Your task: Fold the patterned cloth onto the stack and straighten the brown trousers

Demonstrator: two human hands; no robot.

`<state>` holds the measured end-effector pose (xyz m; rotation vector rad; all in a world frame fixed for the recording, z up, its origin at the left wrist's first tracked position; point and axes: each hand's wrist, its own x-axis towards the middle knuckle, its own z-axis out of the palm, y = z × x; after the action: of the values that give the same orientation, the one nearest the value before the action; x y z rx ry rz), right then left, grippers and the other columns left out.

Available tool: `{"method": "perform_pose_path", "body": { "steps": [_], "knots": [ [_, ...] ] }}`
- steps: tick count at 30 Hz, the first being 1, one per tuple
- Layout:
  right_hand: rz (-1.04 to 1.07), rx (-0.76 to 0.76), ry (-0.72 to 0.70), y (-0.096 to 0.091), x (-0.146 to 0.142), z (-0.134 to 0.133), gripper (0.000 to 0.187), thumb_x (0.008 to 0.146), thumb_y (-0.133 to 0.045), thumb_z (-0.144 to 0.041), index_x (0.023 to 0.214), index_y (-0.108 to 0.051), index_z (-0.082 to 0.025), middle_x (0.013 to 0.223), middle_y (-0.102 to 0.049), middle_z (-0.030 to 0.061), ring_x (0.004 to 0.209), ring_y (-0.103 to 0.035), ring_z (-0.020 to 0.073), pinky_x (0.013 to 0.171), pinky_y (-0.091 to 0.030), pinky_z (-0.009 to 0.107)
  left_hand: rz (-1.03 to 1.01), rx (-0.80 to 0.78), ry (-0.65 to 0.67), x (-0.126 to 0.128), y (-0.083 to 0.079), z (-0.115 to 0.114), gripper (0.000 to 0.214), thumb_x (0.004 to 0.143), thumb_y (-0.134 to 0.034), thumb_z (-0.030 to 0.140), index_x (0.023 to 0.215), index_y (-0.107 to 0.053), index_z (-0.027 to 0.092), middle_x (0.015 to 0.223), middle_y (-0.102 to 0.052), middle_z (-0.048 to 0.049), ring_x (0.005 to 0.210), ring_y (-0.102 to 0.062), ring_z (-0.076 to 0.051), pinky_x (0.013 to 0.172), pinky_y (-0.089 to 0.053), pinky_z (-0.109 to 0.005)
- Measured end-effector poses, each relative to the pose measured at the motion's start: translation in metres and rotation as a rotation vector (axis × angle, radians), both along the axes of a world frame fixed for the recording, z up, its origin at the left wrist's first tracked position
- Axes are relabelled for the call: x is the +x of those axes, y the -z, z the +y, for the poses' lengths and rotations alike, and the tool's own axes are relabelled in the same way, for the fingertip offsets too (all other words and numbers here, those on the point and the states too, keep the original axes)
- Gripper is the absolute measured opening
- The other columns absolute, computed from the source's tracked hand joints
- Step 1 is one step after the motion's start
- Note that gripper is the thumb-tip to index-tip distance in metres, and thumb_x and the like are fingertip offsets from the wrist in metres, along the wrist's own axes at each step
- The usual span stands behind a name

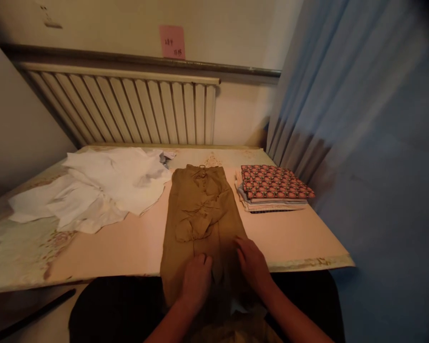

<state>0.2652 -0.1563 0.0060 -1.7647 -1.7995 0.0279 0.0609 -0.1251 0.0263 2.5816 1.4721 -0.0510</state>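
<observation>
A brown garment lies lengthwise on the table before me, its near end hanging over the edge towards my lap. Bunched folds, perhaps a sleeve, lie across its middle, and a thin cord loop shows at the far end. My left hand is closed on the cloth near the table's front edge, fingers curled under. At the garment's right side, my right hand pinches the cloth with bent fingers. The fingertips of both hands are partly hidden, and the hanging part is dark.
A crumpled white garment is spread at the left of the table. To the right stands a stack of folded cloths, topped by a red patterned cloth. Behind are a radiator and a wall; a blue curtain hangs along the right.
</observation>
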Motion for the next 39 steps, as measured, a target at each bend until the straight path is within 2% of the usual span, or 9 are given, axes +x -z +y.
{"method": "perform_pose_path", "body": {
  "steps": [4,7,15,20,24,28,33,37,39],
  "knots": [
    [-0.220,-0.096,-0.165,0.002,-0.015,0.044,0.047,0.091,-0.049,-0.028,0.135,-0.047,-0.014,0.147,-0.038,0.0148,0.138,-0.031,0.0276,0.111,-0.031,0.047,-0.039,-0.052,0.012,-0.005,-0.001,0.005,0.030,0.093,-0.035,0.019,0.107,-0.061,0.019,0.101,-0.061,-0.0095,0.090,-0.058,-0.021,0.076,-0.042,-0.032],
    [-0.294,-0.173,-0.202,0.008,-0.019,0.058,0.053,0.089,-0.055,-0.039,0.136,-0.047,-0.016,0.148,-0.037,0.0147,0.139,-0.029,0.0289,0.113,-0.024,0.051,-0.121,-0.109,0.019,-0.011,-0.007,0.012,0.029,0.092,-0.038,0.019,0.110,-0.061,0.020,0.103,-0.061,-0.0087,0.089,-0.058,-0.020,0.076,-0.043,-0.030],
    [-0.291,-0.169,-0.176,0.008,-0.020,0.056,0.052,0.090,-0.054,-0.042,0.137,-0.046,-0.020,0.148,-0.039,0.0111,0.138,-0.029,0.0268,0.114,-0.019,0.048,-0.314,0.139,-0.143,-0.027,-0.031,0.077,0.032,0.093,-0.040,0.026,0.120,-0.055,0.017,0.114,-0.060,-0.0109,0.109,-0.051,-0.024,0.094,-0.039,-0.037],
    [-0.278,-0.165,-0.177,0.005,-0.021,0.056,0.050,0.090,-0.053,-0.040,0.136,-0.047,-0.020,0.146,-0.041,0.0107,0.137,-0.031,0.0267,0.114,-0.020,0.048,-0.163,-0.034,-0.111,-0.020,-0.033,0.122,0.052,0.089,-0.048,0.035,0.138,-0.040,0.017,0.132,-0.054,-0.0139,0.122,-0.047,-0.028,0.100,-0.034,-0.043],
    [-0.282,-0.167,-0.166,0.003,-0.021,0.056,0.050,0.090,-0.055,-0.039,0.136,-0.047,-0.021,0.145,-0.043,0.0104,0.136,-0.032,0.0256,0.113,-0.022,0.048,-0.093,-0.112,-0.068,-0.015,-0.040,0.137,0.053,0.083,-0.056,0.038,0.133,-0.046,0.023,0.127,-0.059,-0.0109,0.123,-0.048,-0.030,0.099,-0.032,-0.047],
    [-0.274,-0.157,-0.164,0.002,-0.022,0.055,0.050,0.089,-0.055,-0.038,0.135,-0.047,-0.021,0.145,-0.043,0.0102,0.136,-0.033,0.0255,0.113,-0.021,0.047,-0.096,-0.098,-0.021,-0.014,-0.051,0.125,0.044,0.083,-0.056,0.030,0.126,-0.051,0.025,0.118,-0.065,-0.0069,0.115,-0.054,-0.026,0.097,-0.034,-0.042],
    [-0.265,-0.150,-0.166,0.003,-0.022,0.054,0.048,0.090,-0.054,-0.038,0.134,-0.048,-0.020,0.145,-0.043,0.0101,0.137,-0.032,0.0256,0.113,-0.021,0.047,-0.017,-0.039,0.074,-0.018,-0.057,0.077,0.028,0.088,-0.047,0.025,0.113,-0.058,0.021,0.107,-0.067,-0.0101,0.099,-0.061,-0.025,0.083,-0.041,-0.035],
    [-0.271,-0.165,-0.174,0.003,-0.021,0.054,0.047,0.091,-0.052,-0.038,0.135,-0.047,-0.021,0.145,-0.043,0.0111,0.136,-0.032,0.0255,0.113,-0.022,0.048,-0.076,-0.164,0.236,-0.025,-0.056,0.041,0.019,0.081,-0.057,0.027,0.099,-0.061,0.023,0.109,-0.065,-0.0052,0.100,-0.061,-0.023,0.082,-0.041,-0.032],
    [-0.267,-0.161,-0.178,0.003,-0.021,0.054,0.047,0.092,-0.050,-0.038,0.136,-0.047,-0.021,0.145,-0.042,0.0110,0.137,-0.032,0.0253,0.113,-0.022,0.048,-0.172,-0.234,0.241,-0.028,-0.058,0.032,0.015,0.082,-0.056,0.026,0.096,-0.060,0.024,0.104,-0.065,-0.0023,0.093,-0.061,-0.020,0.076,-0.041,-0.029]
  ]
}}
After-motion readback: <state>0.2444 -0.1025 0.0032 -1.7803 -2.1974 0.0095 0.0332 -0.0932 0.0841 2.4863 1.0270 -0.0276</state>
